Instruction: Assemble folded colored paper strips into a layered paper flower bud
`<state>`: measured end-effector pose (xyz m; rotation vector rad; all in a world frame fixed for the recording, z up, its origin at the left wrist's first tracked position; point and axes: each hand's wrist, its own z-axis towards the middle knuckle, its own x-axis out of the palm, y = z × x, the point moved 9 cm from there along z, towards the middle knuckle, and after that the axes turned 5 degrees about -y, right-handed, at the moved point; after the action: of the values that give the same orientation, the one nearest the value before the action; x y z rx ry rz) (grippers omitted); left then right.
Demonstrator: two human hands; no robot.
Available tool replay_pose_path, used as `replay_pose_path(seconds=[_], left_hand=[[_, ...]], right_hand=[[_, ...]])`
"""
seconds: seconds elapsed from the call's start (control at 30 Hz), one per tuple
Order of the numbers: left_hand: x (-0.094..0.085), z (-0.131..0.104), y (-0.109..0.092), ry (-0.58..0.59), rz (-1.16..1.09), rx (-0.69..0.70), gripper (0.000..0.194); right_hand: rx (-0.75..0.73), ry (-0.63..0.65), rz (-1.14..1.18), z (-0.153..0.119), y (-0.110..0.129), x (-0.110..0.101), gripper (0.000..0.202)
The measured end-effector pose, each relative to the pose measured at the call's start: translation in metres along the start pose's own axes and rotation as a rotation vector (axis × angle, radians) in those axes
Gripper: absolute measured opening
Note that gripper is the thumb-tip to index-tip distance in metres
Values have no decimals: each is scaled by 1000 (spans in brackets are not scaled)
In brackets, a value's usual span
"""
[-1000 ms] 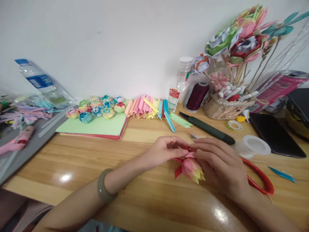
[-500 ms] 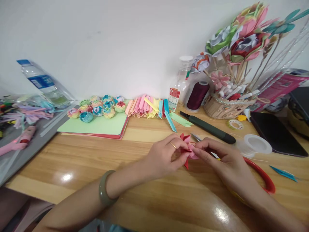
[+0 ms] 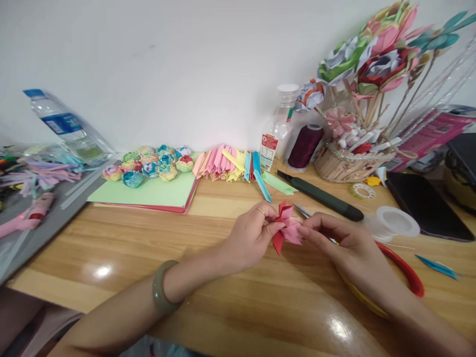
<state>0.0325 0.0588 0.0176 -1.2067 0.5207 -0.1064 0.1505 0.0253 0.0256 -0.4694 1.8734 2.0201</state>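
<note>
We see a layered folded-paper flower in pink and red [image 3: 291, 232] held just above the pale wood-grain tabletop [image 3: 238, 312], between two bare hands. The left hand [image 3: 247, 235] pinches its red paper between thumb and forefinger. The right hand [image 3: 345, 243] has its fingertips at the pink edge; whether they grasp or merely touch, we cannot tell.

A second ago the flower's yellow-tipped end hung toward us; now it is turned from view, and red points splay out beside the left thumb. We judge that this opens the red layer to the fingers.

Most in the way, we think, are the scissors with red-and-yellow looped handles [image 3: 409, 271], lying partly beneath the right hand, metal tip just behind the flower. Near them we find a dark green, long-handled cutter [image 3: 320, 194], a translucent white plastic spool [image 3: 396, 221] and a folded blue paper piece [image 3: 437, 267]. Farther left, small multicoloured paper flowers [image 3: 132, 178] sit on light green paper sheets [image 3: 148, 197], beside a row of pink, yellow and blue folded strips [image 3: 219, 163].
</note>
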Motion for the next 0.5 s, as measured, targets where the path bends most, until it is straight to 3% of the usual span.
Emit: replay_pose_path(seconds=[0.5], left_hand=[[0,-1,7,-15,-92,-90,12]], right_hand=[[-30,12,-10,-2,-2,-2,25]])
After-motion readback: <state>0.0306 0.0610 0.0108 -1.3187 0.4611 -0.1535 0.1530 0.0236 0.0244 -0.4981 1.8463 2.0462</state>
